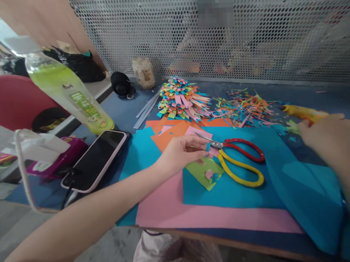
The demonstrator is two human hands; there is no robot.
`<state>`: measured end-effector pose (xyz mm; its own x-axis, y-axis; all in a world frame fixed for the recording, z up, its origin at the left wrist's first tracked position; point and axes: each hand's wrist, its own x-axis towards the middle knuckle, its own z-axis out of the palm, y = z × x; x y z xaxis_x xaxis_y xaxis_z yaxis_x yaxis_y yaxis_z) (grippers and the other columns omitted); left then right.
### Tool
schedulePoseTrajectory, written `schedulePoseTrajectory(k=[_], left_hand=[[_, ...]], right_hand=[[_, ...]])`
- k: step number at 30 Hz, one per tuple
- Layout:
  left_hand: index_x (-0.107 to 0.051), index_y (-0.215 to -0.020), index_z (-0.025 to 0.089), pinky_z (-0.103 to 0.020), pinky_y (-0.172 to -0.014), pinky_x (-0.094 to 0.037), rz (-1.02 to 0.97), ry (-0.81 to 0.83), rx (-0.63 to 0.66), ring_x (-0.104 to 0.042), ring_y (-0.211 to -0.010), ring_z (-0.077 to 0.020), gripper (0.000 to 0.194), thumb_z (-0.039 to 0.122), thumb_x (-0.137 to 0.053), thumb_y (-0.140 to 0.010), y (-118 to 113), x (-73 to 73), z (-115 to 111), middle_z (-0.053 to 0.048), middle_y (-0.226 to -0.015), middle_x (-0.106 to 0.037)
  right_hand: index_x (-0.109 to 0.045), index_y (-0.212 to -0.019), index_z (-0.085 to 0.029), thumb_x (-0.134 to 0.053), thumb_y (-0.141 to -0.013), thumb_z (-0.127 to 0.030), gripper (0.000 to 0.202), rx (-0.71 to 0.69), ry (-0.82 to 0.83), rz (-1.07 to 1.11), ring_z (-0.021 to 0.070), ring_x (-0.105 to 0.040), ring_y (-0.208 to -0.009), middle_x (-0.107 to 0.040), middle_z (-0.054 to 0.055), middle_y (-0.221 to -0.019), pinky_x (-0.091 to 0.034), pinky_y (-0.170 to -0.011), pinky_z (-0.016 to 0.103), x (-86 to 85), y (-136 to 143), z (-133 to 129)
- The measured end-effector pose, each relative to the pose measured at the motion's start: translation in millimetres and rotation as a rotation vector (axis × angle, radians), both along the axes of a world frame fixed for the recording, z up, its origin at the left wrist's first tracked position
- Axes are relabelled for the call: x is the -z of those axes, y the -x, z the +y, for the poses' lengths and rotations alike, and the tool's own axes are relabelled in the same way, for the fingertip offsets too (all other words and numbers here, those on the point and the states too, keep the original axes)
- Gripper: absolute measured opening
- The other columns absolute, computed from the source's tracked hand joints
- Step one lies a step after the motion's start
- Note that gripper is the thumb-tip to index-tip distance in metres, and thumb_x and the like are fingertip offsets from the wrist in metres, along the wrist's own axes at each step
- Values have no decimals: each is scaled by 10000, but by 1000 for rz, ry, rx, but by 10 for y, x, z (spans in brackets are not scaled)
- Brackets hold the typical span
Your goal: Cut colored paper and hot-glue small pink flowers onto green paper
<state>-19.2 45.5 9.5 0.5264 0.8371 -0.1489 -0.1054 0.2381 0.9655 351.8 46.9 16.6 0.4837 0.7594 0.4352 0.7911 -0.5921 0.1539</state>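
Note:
Over the middle of the table, my left hand (192,147) pinches a small blue paper piece (208,147) between thumb and fingers. At the right, my right hand (329,134) is closed round a yellow glue gun (301,112), its nozzle pointing left. Red-and-yellow-handled scissors (241,158) lie slightly spread on blue paper (240,196), right beside my left fingers. Beneath that hand is a green paper piece (205,174) with small pink and blue scraps on it. Behind stands a cone-shaped bundle of curled, multicoloured paper strips (182,99).
Paper shreds (245,107) are heaped behind the scissors. Clear glue sticks (147,110) lie near a jar (144,73). At the left are a drink bottle (70,89), a phone (97,160) and a purple power strip (59,160). A perforated metal panel (164,34) closes the back.

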Motion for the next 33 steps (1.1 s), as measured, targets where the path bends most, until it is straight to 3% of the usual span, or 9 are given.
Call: schedulePoseTrajectory(k=[1,3,7,11,13,20,33], left_hand=[[-695,-928,128,-232,-604,-577,-4,13,9,-735,-786,-177,248,126,-762,-689,1,4,-1,-27,-822,-712],[-702,-941,135,-223,-570,-558,-17,34,29,-732,-771,-173,255,144,-766,-694,2,7,4,-37,-841,-726],[-711,-955,128,-194,-491,-484,-43,70,22,-708,-685,-145,271,118,-757,-688,-1,-4,24,-52,-821,-746],[-717,-939,120,-182,-477,-450,-50,87,-7,-675,-642,-120,251,98,-743,-690,-7,-4,32,-26,-706,-724],[-717,-931,122,-179,-468,-443,-63,80,0,-665,-629,-113,243,116,-751,-691,-9,3,32,-15,-686,-712],[-715,-923,118,-172,-452,-429,-76,86,24,-666,-641,-110,254,132,-761,-673,-13,-4,38,-23,-734,-711],[-715,-907,127,-188,-469,-427,-57,80,7,-681,-673,-132,258,146,-757,-653,0,-24,27,-49,-793,-730]], right_hand=[[-500,-1239,88,-332,-925,-556,735,128,-63,77,434,-645,-949,-607,399,-1007,-432,-616,517,-51,123,-32],[-463,-1287,40,-405,-896,-608,759,73,-135,113,448,-639,-1004,-587,375,-1126,-457,-654,512,-155,393,-104],[-462,-1282,-84,-627,-809,-512,659,-309,-245,31,436,-635,-1026,-572,294,-1203,-522,-717,516,-233,819,-268],[-368,-1351,-148,-635,-846,-436,640,-815,-381,-121,392,-560,-1157,-566,240,-1210,-511,-902,515,-135,1029,-425],[-298,-1415,-189,-611,-875,-406,661,-934,-388,-143,380,-537,-1192,-544,218,-1247,-490,-952,510,-92,1093,-484],[-178,-1497,-276,-499,-939,-408,657,-951,-385,-90,397,-511,-1235,-502,188,-1292,-467,-961,560,-102,1164,-560],[-183,-1458,-324,-514,-931,-431,631,-954,-385,-80,411,-527,-1212,-503,177,-1270,-478,-932,570,-151,1196,-577]])
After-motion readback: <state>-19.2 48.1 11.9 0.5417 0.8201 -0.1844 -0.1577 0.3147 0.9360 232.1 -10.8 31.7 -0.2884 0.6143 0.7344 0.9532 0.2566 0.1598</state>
